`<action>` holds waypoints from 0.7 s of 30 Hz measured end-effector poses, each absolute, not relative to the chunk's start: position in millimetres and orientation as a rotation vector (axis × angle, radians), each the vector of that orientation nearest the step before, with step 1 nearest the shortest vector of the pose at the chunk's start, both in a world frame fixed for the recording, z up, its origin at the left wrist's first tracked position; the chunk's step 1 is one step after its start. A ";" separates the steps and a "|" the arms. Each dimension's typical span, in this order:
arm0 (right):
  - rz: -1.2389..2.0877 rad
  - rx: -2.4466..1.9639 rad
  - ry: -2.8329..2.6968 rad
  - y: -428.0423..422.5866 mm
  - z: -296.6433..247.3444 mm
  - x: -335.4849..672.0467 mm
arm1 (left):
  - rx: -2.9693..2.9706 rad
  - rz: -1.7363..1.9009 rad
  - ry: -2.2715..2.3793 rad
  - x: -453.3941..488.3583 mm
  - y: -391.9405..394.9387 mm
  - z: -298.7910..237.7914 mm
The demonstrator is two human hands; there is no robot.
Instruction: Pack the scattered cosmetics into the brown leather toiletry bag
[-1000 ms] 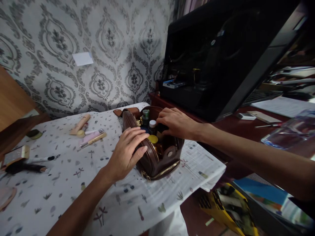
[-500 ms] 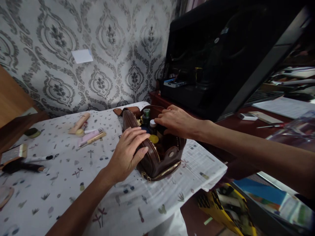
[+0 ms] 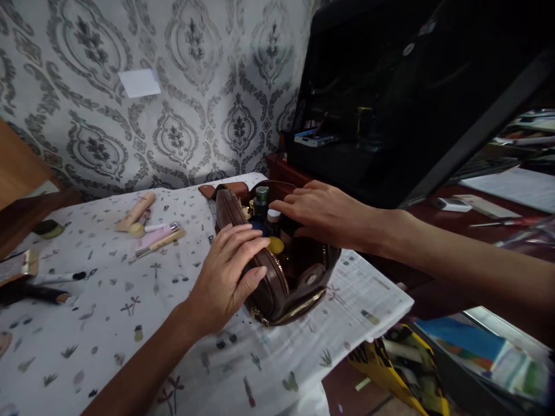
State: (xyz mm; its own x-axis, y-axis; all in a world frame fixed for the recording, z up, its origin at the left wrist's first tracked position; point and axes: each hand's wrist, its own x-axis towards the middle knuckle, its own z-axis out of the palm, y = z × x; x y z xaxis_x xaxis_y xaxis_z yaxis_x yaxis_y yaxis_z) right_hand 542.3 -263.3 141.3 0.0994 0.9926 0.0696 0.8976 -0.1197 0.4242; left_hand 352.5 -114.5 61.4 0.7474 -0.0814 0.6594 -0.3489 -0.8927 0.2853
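Observation:
A brown leather pouch point(image 3: 299, 289) with a gold zip lies unzipped on the printed tablecloth point(image 3: 108, 323). Inside stand a green-capped bottle point(image 3: 261, 196), a white-capped bottle point(image 3: 273, 216) and a yellow-lidded jar point(image 3: 276, 245). My left hand point(image 3: 225, 277) rests on the pouch's near left side, fingers extended over its rim. My right hand point(image 3: 323, 212) reaches into the pouch from the right, fingers curled down over something dark that I cannot make out.
Several cosmetics lie at the left: a beige tube point(image 3: 135, 211), a pink stick point(image 3: 159, 236), a dark brush point(image 3: 39, 293). A black open case point(image 3: 390, 104) stands behind on a dark red desk point(image 3: 433, 231). Yellow and blue items point(image 3: 407, 370) sit below the table's right edge.
The camera has shifted slightly. My right hand has settled a little lower into the pouch; the left hand stays on its side.

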 end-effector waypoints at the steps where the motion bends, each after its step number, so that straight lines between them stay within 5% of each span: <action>1: 0.531 2.105 1.903 -264.5 141.7 543.0 | 2.553 0.939 -0.331 352.6 -114.5 61.2; 21: 0.424 2.067 2.220 -290.2 130.7 546.8 | 2.521 0.923 -0.273 352.7 -117.3 55.0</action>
State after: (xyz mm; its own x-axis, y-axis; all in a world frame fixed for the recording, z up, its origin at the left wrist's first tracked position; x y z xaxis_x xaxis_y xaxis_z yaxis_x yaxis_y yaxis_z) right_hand 546.8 -290.2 130.7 -0.0874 0.9877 0.1293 0.9659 0.0522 0.2536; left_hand 352.7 -117.3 55.0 0.7579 -0.0333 0.6515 -0.3269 -0.8837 0.3351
